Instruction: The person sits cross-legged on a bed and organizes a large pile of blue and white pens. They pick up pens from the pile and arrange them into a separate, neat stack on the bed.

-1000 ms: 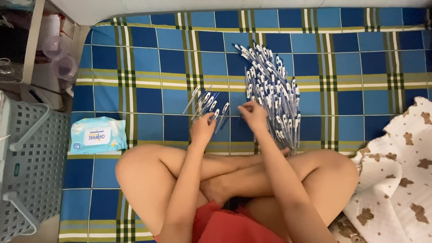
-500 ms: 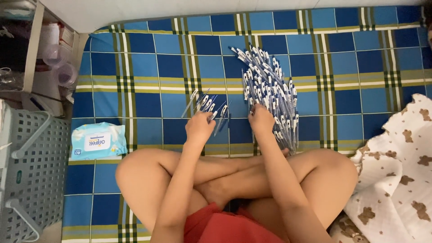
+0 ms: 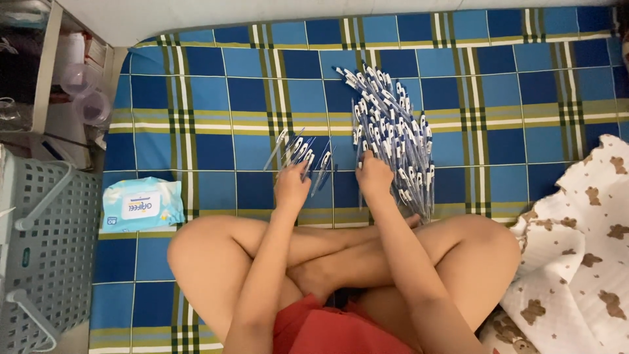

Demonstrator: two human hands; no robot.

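I sit cross-legged on a blue, green and white checked mat (image 3: 216, 105). A large heap of blue-and-white pens (image 3: 390, 131) lies ahead of me on the mat. My right hand (image 3: 375, 177) rests on the near left edge of that heap, fingers curled down onto the pens. Left of it lies a small fanned row of the same pens (image 3: 298, 154). My left hand (image 3: 291, 187) sits at the near end of this row, fingertips touching the pens. Whether either hand grips a pen is hidden by the backs of the hands.
A light blue wet-wipes pack (image 3: 141, 204) lies on the mat at the left. A grey plastic basket (image 3: 42, 249) stands at the far left edge, shelves with clear cups (image 3: 85, 92) behind it. A white cloth with brown bears (image 3: 580, 249) lies at the right.
Both hands have stayed at the pens, shifting slightly. The camera view has tilted a little, so the mat sits lower in view.
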